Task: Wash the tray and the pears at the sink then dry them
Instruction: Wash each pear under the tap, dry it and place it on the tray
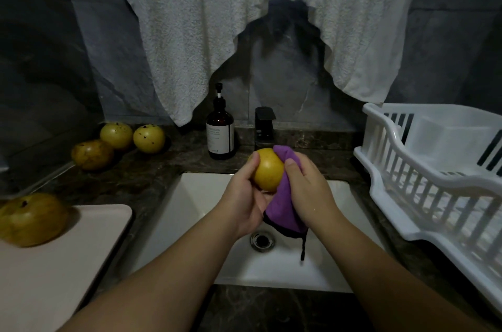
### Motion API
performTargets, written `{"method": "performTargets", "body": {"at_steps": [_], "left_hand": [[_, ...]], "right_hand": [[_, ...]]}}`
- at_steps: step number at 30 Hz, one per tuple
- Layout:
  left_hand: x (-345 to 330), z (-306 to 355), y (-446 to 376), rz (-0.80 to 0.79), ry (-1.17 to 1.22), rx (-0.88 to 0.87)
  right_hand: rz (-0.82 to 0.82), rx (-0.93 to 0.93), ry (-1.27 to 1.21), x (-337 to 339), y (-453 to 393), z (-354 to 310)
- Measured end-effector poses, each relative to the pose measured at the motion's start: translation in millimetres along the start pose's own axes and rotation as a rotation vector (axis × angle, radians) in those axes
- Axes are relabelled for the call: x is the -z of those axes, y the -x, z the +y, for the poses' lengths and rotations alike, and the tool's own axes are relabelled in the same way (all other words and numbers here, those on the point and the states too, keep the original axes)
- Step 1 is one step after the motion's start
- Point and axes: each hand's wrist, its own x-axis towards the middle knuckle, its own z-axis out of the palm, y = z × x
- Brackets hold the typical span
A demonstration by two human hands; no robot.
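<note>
Over the white sink (pixel 195 196) my left hand (pixel 244 196) grips a round yellow pear (pixel 267 168) from the left and below. My right hand (pixel 307 187) holds a purple cloth (pixel 282 209) against the pear's right side; the cloth wraps behind the fruit and hangs down toward the drain (pixel 262 241). A beige tray (pixel 68 250) lies on the counter at the left with one pear (pixel 31 219) on its far corner. Three more spotted pears (pixel 116 135) sit on the dark counter at the back left.
A brown pump bottle (pixel 220 130) and a black faucet (pixel 264 125) stand behind the sink. A white plastic dish rack (pixel 423 182) fills the right counter. A white towel (pixel 244 19) hangs on the wall above.
</note>
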Motion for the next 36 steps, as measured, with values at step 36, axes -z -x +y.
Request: {"method": "performTargets", "body": {"at_steps": [36], "left_hand": [[7.1,-0.9,-4.2,0.132,0.158,0.114]], "right_hand": [[0.012,0.099,0.05,-6.7,-0.6,8.8]]}}
